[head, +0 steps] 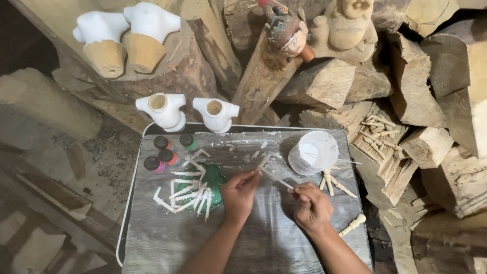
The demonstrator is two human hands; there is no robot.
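Note:
My left hand [239, 193] pinches a small white-painted wooden stick piece [264, 162] above the grey tabletop [167, 238]. My right hand [310, 205] grips a thin paintbrush [278, 180] whose tip points up and left at that piece. Just left of my left hand, several white-painted stick pieces [188, 195] lie across a green paint palette [213, 177]. A white plastic cup [313, 152] stands above my right hand.
Small paint bottles [161, 151] stand at the table's back left. Two white-painted figure torsos [190, 111] lie at the far edge, two more [127, 38] on a log. Unpainted sticks [332, 183] and a turned wooden peg [352, 225] lie to the right. Wood blocks [436, 127] and carved figures [314, 28] surround it.

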